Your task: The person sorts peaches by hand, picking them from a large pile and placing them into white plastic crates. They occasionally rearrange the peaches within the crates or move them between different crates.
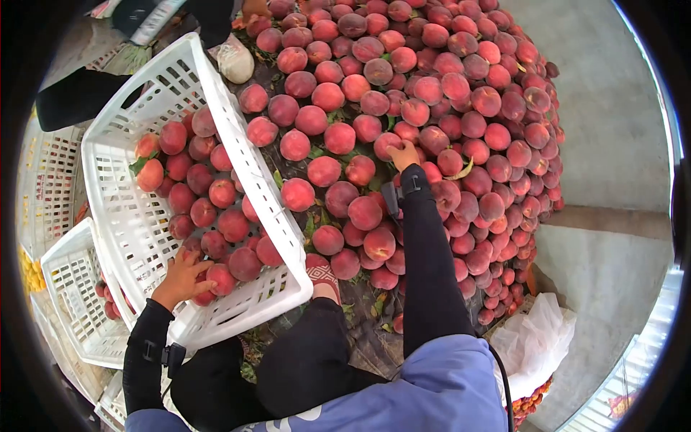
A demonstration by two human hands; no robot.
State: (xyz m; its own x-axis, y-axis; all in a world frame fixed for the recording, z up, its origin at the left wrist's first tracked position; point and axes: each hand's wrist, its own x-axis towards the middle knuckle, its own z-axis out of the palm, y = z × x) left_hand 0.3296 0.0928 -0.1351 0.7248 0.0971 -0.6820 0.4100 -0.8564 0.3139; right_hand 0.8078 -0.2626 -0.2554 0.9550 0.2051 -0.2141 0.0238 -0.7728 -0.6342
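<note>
My left hand (181, 279) reaches into a white slatted crate (126, 209), its fingers curled over red peaches (219, 279) at the near end. The crate is tilted and holds many peaches on its right side. On the big peach pile (461, 108), my right hand (404, 155) has its fingers on a peach (388, 146) near the middle of the pile. Black sleeves cover both forearms, and each wrist wears a strapped device.
Another white crate (75, 302) with a few peaches stands at the lower left. A clear plastic bag (536, 338) lies at the lower right. Grey wall (612, 108) rises behind the pile. Parts of another person show at the top left.
</note>
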